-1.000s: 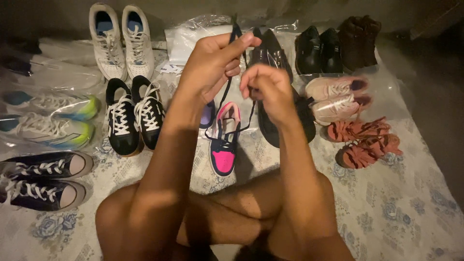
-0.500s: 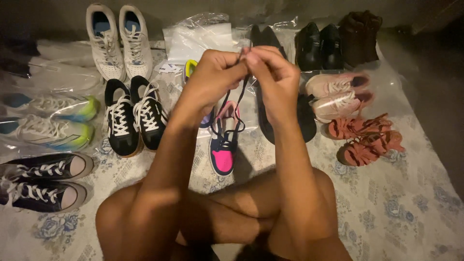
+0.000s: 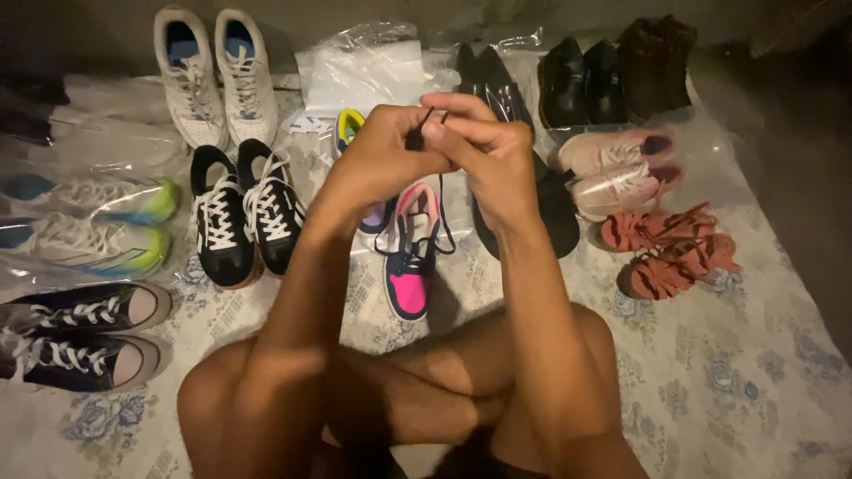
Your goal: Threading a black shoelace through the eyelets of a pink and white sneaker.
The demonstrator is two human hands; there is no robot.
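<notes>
Shoelace, thin and dark, is pinched between both hands, left hand and right hand pressed together, fingertips clamped on it. Its loops hang to a pink-and-black sneaker lying mid-sheet on the floral sheet, among paired shoes.

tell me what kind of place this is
Probably a room in a home, with someone sitting on the floor: a flowered sheet spread out, many pairs of shoes on it, like the black sneakers, and some clear plastic bags.
</notes>
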